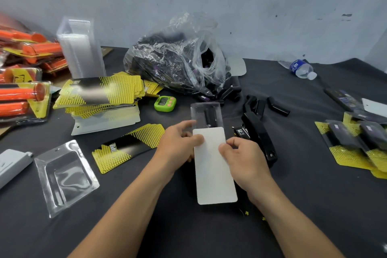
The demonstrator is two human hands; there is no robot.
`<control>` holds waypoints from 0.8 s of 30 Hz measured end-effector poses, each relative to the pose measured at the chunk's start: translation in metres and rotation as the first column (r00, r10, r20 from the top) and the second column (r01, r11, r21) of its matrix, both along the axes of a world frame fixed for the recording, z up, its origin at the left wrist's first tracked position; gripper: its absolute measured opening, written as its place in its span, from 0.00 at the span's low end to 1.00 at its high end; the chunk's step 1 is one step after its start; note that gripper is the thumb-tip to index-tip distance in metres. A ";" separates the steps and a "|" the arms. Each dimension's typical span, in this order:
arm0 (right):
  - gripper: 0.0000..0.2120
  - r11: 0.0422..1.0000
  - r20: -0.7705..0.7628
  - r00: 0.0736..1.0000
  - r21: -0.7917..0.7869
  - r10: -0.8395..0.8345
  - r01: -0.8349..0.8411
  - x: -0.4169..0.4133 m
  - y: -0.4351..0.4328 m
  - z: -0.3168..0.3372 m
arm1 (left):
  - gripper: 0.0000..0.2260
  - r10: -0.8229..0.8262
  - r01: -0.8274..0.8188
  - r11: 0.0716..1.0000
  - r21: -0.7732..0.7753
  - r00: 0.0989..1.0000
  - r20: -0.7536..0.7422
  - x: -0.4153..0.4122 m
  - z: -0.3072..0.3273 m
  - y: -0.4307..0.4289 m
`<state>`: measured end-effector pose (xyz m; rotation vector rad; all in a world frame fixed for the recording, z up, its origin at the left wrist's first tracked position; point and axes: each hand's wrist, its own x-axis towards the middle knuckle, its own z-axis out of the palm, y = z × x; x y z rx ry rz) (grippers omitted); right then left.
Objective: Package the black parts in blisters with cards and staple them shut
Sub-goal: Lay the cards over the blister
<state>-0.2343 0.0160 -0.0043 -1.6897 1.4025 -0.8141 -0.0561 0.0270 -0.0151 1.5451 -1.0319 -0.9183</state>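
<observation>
A clear blister (206, 114) with a black part (210, 118) inside lies in the middle of the table. A card (213, 170), its white back up, sits partly inside the blister's near end. My left hand (178, 143) grips the blister's left edge, thumb on the card. My right hand (240, 157) pinches the card's right edge. A black stapler (260, 136) lies just right of the card. Loose black parts (259, 106) lie behind it.
A plastic bag (178, 58) of black parts sits at the back. Stacked yellow-black cards (100, 94), a blister stack (80, 48), orange packaged goods (23, 81), a green timer (165, 103), an empty blister (65, 176), finished packs (356, 142) and a bottle (299, 68) surround the dark table (314, 205).
</observation>
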 end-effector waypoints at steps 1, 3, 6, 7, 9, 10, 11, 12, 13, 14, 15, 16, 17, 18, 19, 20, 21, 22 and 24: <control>0.18 0.998 -0.038 0.999 -0.056 0.009 -0.011 0.000 0.001 -0.001 | 0.20 0.013 -0.012 1.000 -0.007 1.000 0.016 0.000 0.001 0.001; 0.24 0.993 -0.075 0.997 -0.106 0.034 -0.042 0.001 0.004 -0.002 | 0.12 0.088 -0.085 0.996 -0.036 0.993 0.075 -0.003 0.004 0.004; 0.16 0.980 0.073 0.980 0.060 0.185 -0.190 -0.002 0.008 0.003 | 0.05 0.239 -0.223 0.971 -0.091 0.938 0.252 -0.007 0.007 0.004; 0.08 0.962 0.146 0.963 0.127 0.225 -0.243 -0.003 0.010 0.005 | 0.06 0.269 -0.245 0.963 -0.115 0.916 0.298 -0.009 0.007 0.005; 0.10 0.941 0.231 0.943 0.184 0.240 -0.285 -0.004 0.012 0.004 | 0.10 0.287 -0.240 0.956 -0.170 0.888 0.359 -0.012 0.006 0.006; 0.10 0.942 0.261 0.938 0.185 0.227 -0.279 -0.003 0.012 0.002 | 0.13 0.283 -0.226 0.956 -0.187 0.878 0.387 -0.014 0.005 0.007; 0.09 0.948 0.286 0.937 0.182 0.202 -0.260 -0.001 0.013 0.003 | 0.15 0.273 -0.213 0.959 -0.188 0.874 0.402 -0.015 0.004 0.008; 0.07 0.953 0.311 0.934 0.180 0.178 -0.242 0.000 0.012 0.002 | 0.15 0.255 -0.202 0.964 -0.173 0.889 0.381 -0.016 0.005 0.009; 0.05 0.954 0.327 0.931 0.189 0.162 -0.233 0.002 0.011 0.004 | 0.13 0.228 -0.191 0.971 -0.144 0.924 0.308 -0.017 0.006 0.010; 0.07 0.951 0.340 0.926 0.195 0.163 -0.239 0.002 0.010 0.003 | 0.13 0.174 -0.157 0.982 -0.104 0.969 0.175 -0.018 0.009 0.011; 0.10 0.945 0.334 0.926 0.205 0.178 -0.256 0.002 0.009 0.005 | 0.19 0.103 -0.102 0.991 -0.081 0.995 0.011 -0.017 0.011 0.011; 0.12 0.938 0.323 0.925 0.212 0.199 -0.275 0.001 0.009 0.004 | 0.27 0.047 -0.059 0.995 -0.079 0.988 -0.150 -0.017 0.013 0.010; 0.14 0.930 0.306 0.927 0.222 0.218 -0.292 -0.001 0.009 0.005 | 0.30 0.020 -0.047 0.995 -0.087 0.958 -0.287 -0.015 0.015 0.010; 0.17 0.924 0.291 0.927 0.227 0.236 -0.307 -0.003 0.009 0.005 | 0.30 0.009 -0.057 0.992 -0.110 0.922 -0.388 -0.013 0.017 0.010; 0.19 0.922 0.273 0.931 0.233 0.244 -0.310 -0.004 0.009 0.006 | 0.27 0.010 -0.077 0.988 -0.132 0.895 -0.446 -0.011 0.019 0.010; 0.21 0.923 0.259 0.934 0.232 0.246 -0.307 -0.006 0.009 0.006 | 0.23 0.018 -0.096 0.986 -0.140 0.879 -0.476 -0.010 0.021 0.011; 0.23 0.926 0.249 0.938 0.231 0.239 -0.298 -0.006 0.009 0.007 | 0.19 0.034 -0.114 0.985 -0.133 0.870 -0.492 -0.010 0.024 0.012; 0.24 0.931 0.251 0.940 0.225 0.232 -0.289 -0.007 0.010 0.005 | 0.16 0.056 -0.134 0.984 -0.121 0.865 -0.499 -0.010 0.025 0.013; 0.27 0.942 0.247 0.945 0.205 0.214 -0.267 -0.007 0.011 0.003 | 0.10 0.087 -0.163 0.981 -0.110 0.862 -0.499 -0.011 0.026 0.014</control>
